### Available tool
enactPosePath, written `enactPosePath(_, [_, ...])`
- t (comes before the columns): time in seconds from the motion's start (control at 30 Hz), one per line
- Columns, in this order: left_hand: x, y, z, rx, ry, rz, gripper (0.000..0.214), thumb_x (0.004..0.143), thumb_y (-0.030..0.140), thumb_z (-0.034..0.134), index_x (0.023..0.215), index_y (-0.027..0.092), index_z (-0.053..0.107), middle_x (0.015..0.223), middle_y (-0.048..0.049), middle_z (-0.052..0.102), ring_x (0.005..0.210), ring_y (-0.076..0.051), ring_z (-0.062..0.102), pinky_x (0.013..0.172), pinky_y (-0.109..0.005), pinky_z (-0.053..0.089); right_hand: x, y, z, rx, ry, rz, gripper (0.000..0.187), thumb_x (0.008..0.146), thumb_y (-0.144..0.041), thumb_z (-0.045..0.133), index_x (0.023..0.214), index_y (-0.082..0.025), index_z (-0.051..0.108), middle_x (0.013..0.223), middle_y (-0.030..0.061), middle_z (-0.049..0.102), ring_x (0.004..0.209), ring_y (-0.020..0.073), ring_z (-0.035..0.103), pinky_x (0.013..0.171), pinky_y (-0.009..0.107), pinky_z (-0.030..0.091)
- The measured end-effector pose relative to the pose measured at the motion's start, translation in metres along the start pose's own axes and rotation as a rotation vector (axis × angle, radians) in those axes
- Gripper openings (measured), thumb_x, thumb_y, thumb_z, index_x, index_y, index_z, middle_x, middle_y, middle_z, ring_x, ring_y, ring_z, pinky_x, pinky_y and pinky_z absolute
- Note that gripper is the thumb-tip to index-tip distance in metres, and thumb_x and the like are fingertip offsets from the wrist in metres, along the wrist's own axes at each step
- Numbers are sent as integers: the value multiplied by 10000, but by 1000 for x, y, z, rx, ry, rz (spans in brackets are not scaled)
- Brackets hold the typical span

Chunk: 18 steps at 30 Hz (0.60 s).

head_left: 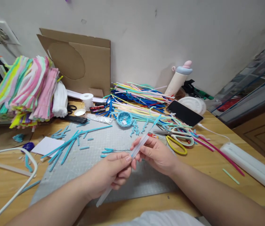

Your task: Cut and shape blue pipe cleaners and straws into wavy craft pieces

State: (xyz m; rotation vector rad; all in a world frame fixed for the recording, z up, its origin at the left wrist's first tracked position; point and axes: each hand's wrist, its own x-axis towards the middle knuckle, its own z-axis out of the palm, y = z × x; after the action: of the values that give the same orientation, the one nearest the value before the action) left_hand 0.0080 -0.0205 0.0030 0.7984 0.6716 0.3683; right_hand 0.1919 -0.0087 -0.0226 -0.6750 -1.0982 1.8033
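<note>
Both my hands grip a pale, translucent flat strip (104, 197) that looks like a ruler, slanting from lower left to upper right over the grey cutting mat (144, 185). A blue pipe cleaner (156, 121) lies along it, its end sticking out past the strip's upper end. My left hand (117, 168) is closed round the middle, thumb on top. Just above it, my right hand (158, 153) pinches the two together between thumb and fingers. Short blue pipe cleaner pieces (108, 150) lie behind my left hand. A round blue fuzzy bowl shape (124, 119) sits farther back, beside wavy blue pieces (135, 128).
Cut blue pipe cleaners (68, 142) lie on the mat's left. Scissors (177, 138) and a black phone (184, 113) are at right, near a white power strip (252, 166). Pipe cleaner bundles (26, 91) stand left; a loose pile (139, 97) lies at the back.
</note>
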Motion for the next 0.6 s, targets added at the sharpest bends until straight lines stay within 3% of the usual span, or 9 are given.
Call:
enactPosePath(0.1, [-1, 3, -1, -28, 38, 10, 234, 883, 374, 433, 766, 176, 476, 499, 95, 241, 394, -35, 106, 350, -156, 70, 2, -1, -4, -157, 178, -98, 282, 831, -347, 572, 1075, -205, 573, 1015, 72, 623, 724, 127, 603, 627, 271, 486])
enactPosePath(0.17, [-2, 6, -2, -52, 69, 22, 233, 888, 371, 423, 768, 178, 473, 502, 94, 236, 398, -37, 97, 352, -155, 71, 2, -6, -8, -398, 431, -307, 242, 862, -353, 514, 1066, -227, 551, 1006, 65, 600, 782, 152, 594, 645, 300, 487])
enactPosePath(0.23, [-3, 8, -3, -93, 57, -9, 220, 889, 356, 423, 773, 176, 473, 506, 95, 228, 396, -35, 84, 348, -151, 71, 1, -14, -13, -775, 611, -592, 182, 861, -293, 516, 1028, -241, 568, 1023, 63, 588, 919, 189, 574, 779, 365, 468])
enactPosePath(0.3, [-4, 10, -4, -148, -22, -89, 202, 886, 334, 427, 773, 173, 472, 509, 96, 209, 388, -33, 68, 338, -146, 67, -1, -25, -16, -1189, 548, -809, 228, 843, -217, 532, 1058, -266, 592, 1140, 66, 573, 1103, 231, 505, 967, 451, 342])
enactPosePath(0.4, [-6, 10, -5, -222, -164, -199, 188, 884, 308, 420, 769, 167, 467, 505, 97, 185, 383, -34, 41, 323, -140, 57, -4, -39, -22, -1496, 286, -871, 277, 847, -140, 512, 1055, -295, 606, 1099, 14, 629, 1140, 218, 498, 1071, 498, 128])
enactPosePath(0.47, [-7, 10, -5, -260, -222, -224, 183, 885, 296, 407, 773, 164, 467, 502, 95, 187, 384, -38, 35, 317, -135, 59, -4, -44, -26, -1472, 138, -848, 249, 857, -124, 488, 1014, -270, 614, 946, -1, 666, 1009, 179, 573, 1066, 478, 162])
enactPosePath(0.6, [-9, 11, -7, -304, -308, -260, 190, 883, 300, 399, 782, 160, 479, 500, 90, 201, 385, -46, 47, 312, -134, 69, -6, -53, -32, -1350, -13, -841, 230, 845, -122, 492, 1006, -224, 622, 850, 23, 633, 817, 150, 575, 894, 392, 387])
